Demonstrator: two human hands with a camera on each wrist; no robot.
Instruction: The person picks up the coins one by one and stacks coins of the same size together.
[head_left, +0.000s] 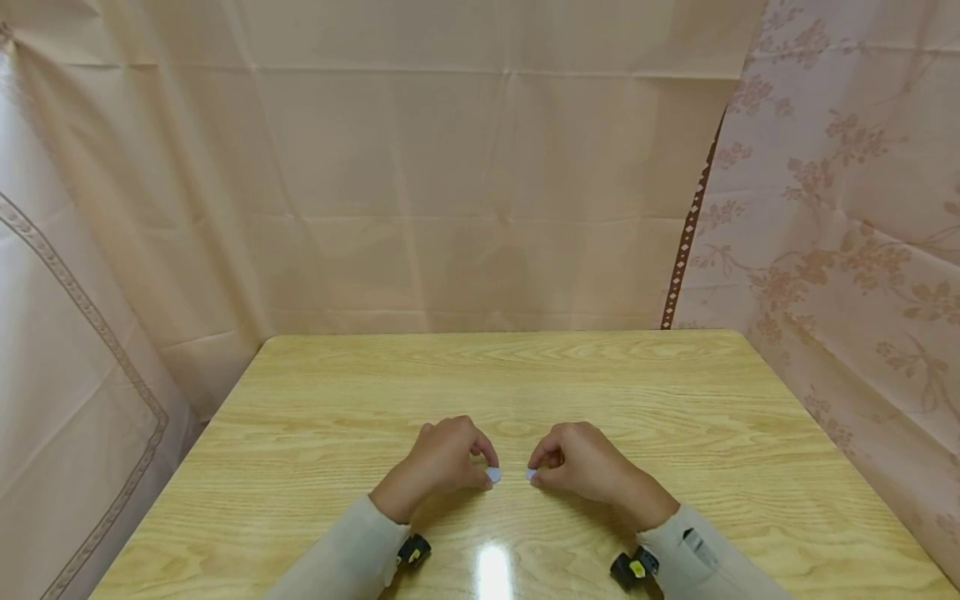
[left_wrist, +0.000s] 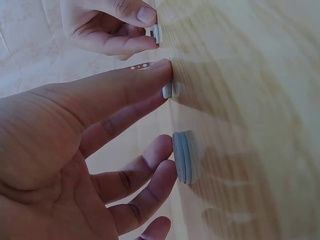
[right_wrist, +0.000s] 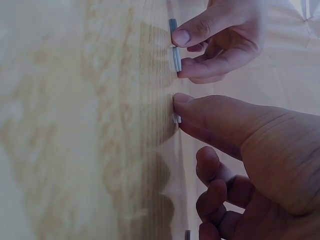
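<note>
My left hand (head_left: 448,457) pinches a small, flat, whitish disc (head_left: 492,474) between thumb and index finger, low over the table. Facing it across a narrow gap, my right hand (head_left: 587,463) pinches a similar disc (head_left: 530,473) the same way. Another, grey-blue disc (left_wrist: 182,157) lies by the curled middle and ring fingers of my left hand in the left wrist view; the head view hides it beneath that hand. At the bottom edge of the right wrist view shows a sliver of a dark, thin object (right_wrist: 187,235), its kind unclear.
Both hands work over a light wood-grain table (head_left: 360,383). A beige curtain (head_left: 465,192) hangs behind it, with a patterned cloth (head_left: 847,225) at the right and a pale cloth (head_left: 67,375) at the left. Light glares off the tabletop near its front.
</note>
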